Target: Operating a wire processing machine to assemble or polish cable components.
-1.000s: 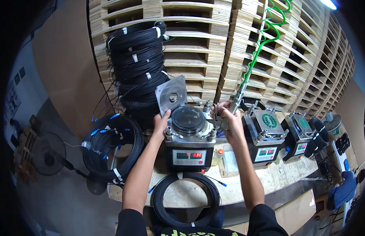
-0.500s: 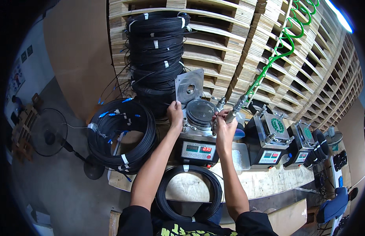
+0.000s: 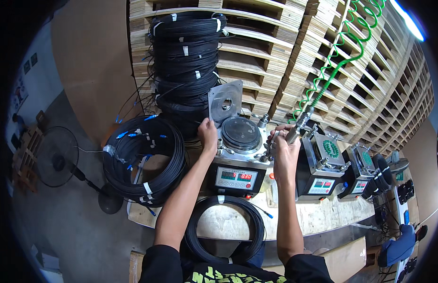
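Closed at the lower corner of a square metal plate [image 3: 225, 101] with a round hole, my left hand [image 3: 208, 136] holds it tilted up behind a round dark disc [image 3: 240, 133]. That disc sits on top of a black-sided polishing machine [image 3: 236, 179] with a lit display. My right hand [image 3: 286, 150] is wrapped round a metal air blow gun [image 3: 298, 128], right of the disc and apart from it. A green coiled hose [image 3: 333, 75] runs up from the gun. Metal corner posts [image 3: 264, 120] with springs stand around the disc.
Coiled black cables are stacked [image 3: 187, 66] behind my left hand. Another cable bundle [image 3: 148, 188] stands left, and one coil [image 3: 196, 221] lies at the table's front edge. Two similar machines [image 3: 318, 166] stand right. Pallets [image 3: 256, 42] rise behind; a fan [image 3: 58, 162] stands left.
My right hand has moved right, away from the disc, with the air blow gun. The left hand stays at the plate's corner.
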Demonstrator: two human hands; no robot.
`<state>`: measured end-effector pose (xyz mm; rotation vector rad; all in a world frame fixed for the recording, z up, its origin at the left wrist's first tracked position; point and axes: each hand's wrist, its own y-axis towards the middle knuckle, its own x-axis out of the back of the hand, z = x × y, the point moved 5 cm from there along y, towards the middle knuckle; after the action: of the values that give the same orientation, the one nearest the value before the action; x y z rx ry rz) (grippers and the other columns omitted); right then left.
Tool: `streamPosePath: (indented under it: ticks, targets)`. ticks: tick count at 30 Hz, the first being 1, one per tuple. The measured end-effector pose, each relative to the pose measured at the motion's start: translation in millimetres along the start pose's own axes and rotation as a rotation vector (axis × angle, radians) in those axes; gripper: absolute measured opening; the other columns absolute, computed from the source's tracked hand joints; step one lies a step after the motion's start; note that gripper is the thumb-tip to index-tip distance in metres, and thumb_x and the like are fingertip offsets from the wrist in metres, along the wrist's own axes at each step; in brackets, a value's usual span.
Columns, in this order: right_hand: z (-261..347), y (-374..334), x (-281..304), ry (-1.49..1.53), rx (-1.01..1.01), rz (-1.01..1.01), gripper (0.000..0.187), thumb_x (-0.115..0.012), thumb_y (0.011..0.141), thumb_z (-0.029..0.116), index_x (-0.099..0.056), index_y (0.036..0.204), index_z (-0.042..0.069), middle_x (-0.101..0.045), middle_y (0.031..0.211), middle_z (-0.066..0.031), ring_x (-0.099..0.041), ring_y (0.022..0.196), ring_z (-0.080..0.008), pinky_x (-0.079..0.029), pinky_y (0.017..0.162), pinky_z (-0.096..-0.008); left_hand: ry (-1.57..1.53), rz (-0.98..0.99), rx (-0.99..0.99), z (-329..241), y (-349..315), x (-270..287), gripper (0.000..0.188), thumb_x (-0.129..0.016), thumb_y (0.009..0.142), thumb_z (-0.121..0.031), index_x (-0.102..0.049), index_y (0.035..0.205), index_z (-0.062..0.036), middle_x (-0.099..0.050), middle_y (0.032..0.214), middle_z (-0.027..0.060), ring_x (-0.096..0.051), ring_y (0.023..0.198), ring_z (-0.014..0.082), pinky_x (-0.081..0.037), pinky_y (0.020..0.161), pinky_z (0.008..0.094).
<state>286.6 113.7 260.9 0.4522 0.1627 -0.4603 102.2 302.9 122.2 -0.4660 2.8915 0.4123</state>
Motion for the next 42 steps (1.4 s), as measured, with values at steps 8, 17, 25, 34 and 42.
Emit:
streamPosePath:
  ticks: [8, 17, 25, 34, 42]
  targets:
    - [-1.7, -12.1, 9.9, 0.059, -0.043, -0.014, 0.013, -0.048, 0.088, -0.002, -0.053, 0.099, 0.003, -0.058, 0.090, -0.0080, -0.059, 0.079, -0.0139, -0.051, 0.070, -0.0281, 0.115, -0.046, 0.001, 0.4, 0.5, 0.3, 0.021, -0.052, 0.093, -0.012, -0.056, 0.081, 0.0054, -0.061, 0.073, 0.0204, -0.058, 0.066, 0.0230, -0.044, 0.063, 0.0378]
    - [-6.1, -17.6, 1.5, 0.053, 0.015, 0.023, 0.014, -0.048, 0.088, -0.004, -0.051, 0.100, 0.004, -0.059, 0.090, -0.0097, -0.059, 0.080, -0.0158, -0.052, 0.072, -0.0298, 0.120, -0.019, -0.005, 9.6, 2.1, -6.9, 0.014, -0.050, 0.090, -0.006, -0.058, 0.085, 0.0050, -0.066, 0.081, 0.0234, -0.066, 0.074, 0.0320, -0.046, 0.067, 0.0402]
    - [-7.2, -23.1, -26.0, 0.236, -0.097, 0.041, 0.013, -0.048, 0.089, -0.007, -0.053, 0.098, 0.000, -0.059, 0.095, -0.0108, -0.060, 0.078, -0.0137, -0.054, 0.071, -0.0286, -0.032, 0.116, -0.026, 35.8, 14.6, -8.7, 0.039, -0.039, 0.079, 0.017, -0.065, 0.105, 0.0034, -0.072, 0.098, 0.0109, -0.067, 0.089, 0.0169, -0.049, 0.080, 0.0283]
    - [-50.4, -14.2, -66.9, 0.272, -0.039, 0.094, 0.013, -0.050, 0.090, -0.005, -0.050, 0.100, 0.004, -0.061, 0.097, -0.0136, -0.062, 0.081, -0.0174, -0.055, 0.073, -0.0320, -0.010, 0.072, -0.054, 46.6, 22.8, -2.0, 0.036, -0.043, 0.076, 0.014, -0.065, 0.102, 0.0029, -0.073, 0.094, 0.0139, -0.069, 0.084, 0.0201, -0.051, 0.077, 0.0322]
    - [-26.8, 0.8, -73.8, 0.389, 0.108, 0.069, 0.012, -0.050, 0.090, -0.006, -0.049, 0.098, 0.004, -0.057, 0.098, -0.0137, -0.059, 0.084, -0.0187, -0.054, 0.079, -0.0344, -0.007, 0.051, -0.115, 50.6, 23.1, 0.4, 0.030, -0.049, 0.076, 0.007, -0.065, 0.102, 0.0059, -0.073, 0.093, 0.0203, -0.072, 0.084, 0.0302, -0.052, 0.077, 0.0361]
